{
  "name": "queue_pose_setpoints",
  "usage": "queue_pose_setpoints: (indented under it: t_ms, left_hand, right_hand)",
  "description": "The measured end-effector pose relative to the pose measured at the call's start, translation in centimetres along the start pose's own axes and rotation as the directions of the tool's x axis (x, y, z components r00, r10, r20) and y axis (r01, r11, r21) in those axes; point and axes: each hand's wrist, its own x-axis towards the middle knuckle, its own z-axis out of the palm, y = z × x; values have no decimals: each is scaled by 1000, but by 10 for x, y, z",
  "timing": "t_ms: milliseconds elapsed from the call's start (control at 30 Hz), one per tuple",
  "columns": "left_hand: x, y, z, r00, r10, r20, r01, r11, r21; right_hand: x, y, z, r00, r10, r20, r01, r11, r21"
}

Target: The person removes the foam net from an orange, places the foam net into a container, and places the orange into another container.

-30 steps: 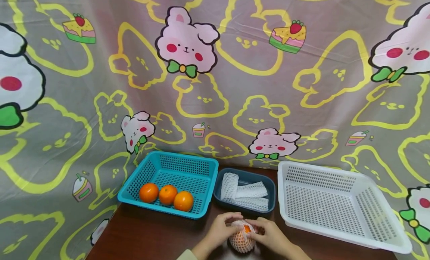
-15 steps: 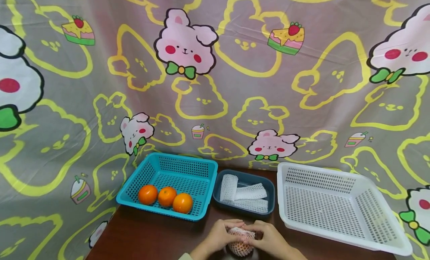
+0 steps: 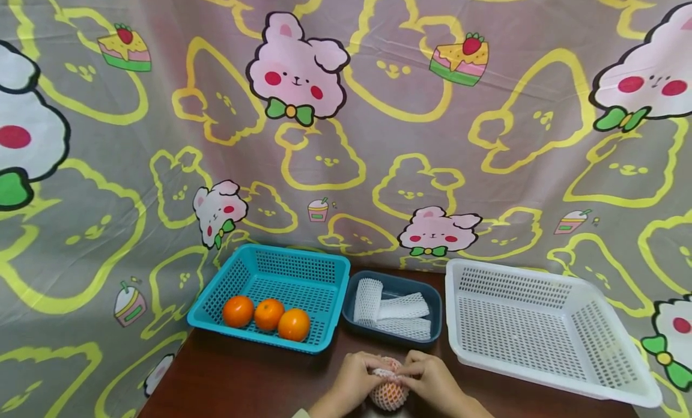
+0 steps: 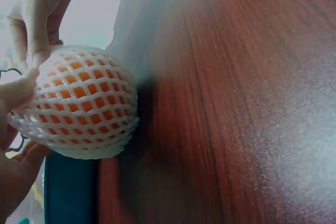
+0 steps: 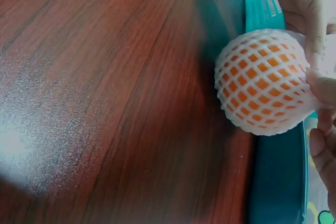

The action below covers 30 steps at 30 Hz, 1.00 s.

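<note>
An orange wrapped in a white foam net (image 3: 389, 399) stands on the table between both hands. Its skin shows through the mesh in the left wrist view, where the netted orange (image 4: 89, 100) fills the left side. My left hand (image 3: 352, 379) pinches the gathered upper part of the net with thumb and fingers. From the other side, my right hand (image 3: 432, 381) pinches the same end; the right wrist view shows that thumb (image 5: 321, 85) against the bunched foam. The fingers partly hide the top of the fruit.
Behind the hands stands a dark blue tray (image 3: 346, 322) holding 3 white foam nets (image 3: 402, 307). To its left is a teal basket (image 3: 330, 286) with 3 oranges (image 3: 269, 314). A white perforated basket (image 3: 540, 373) stands at the right. A patterned cloth hangs behind.
One second ago bare orange skin showed through the net's opening at the top. Now the foam is drawn together over it, and the fingertips of both hands have come closer together there.
</note>
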Motion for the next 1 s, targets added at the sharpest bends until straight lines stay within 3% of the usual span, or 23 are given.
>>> queue_pose_setpoints:
  t_ms: [167,233,300,367,433,500,567,667,767,900,1000]
  left_hand:
    - [-3,0,3,994,85,-76,-82,996,39]
    - [-4,-2,4,990,104,-99,-102,994,30]
    - [-5,-4,5,989,104,-107,-106,994,-7]
    - [-5,-6,6,992,87,-91,-92,995,-48]
    - [-6,-8,4,995,75,-60,-79,995,-69]
    - [-6,-9,2,999,53,-10,-53,996,-71]
    - [-7,-10,-1,999,3,51,1,997,-78]
    - [-7,-11,-6,986,-83,146,100,989,-113]
    - [-6,-12,-9,975,-109,192,133,984,-115]
    - [-4,-13,-8,982,-89,167,109,987,-114]
    - [-2,-10,-5,990,-65,121,78,991,-109]
  right_hand:
    - [-1,0,5,994,-80,-80,74,994,-84]
    - [-3,-1,6,994,-60,-89,52,995,-89]
    - [-4,-3,5,998,13,-57,-16,998,-56]
    - [-6,-3,4,994,106,12,-106,994,-7]
    - [-8,-3,1,976,193,102,-195,981,10]
    - [-10,-1,0,962,225,157,-230,973,10]
    - [-12,2,-1,962,212,170,-215,977,0]
    - [-13,7,-1,976,157,149,-162,986,26]
    - [-13,8,-2,982,130,135,-145,983,111]
    - [-9,6,-4,983,132,130,-158,963,217]
    - [-5,5,-5,989,103,109,-123,971,203]
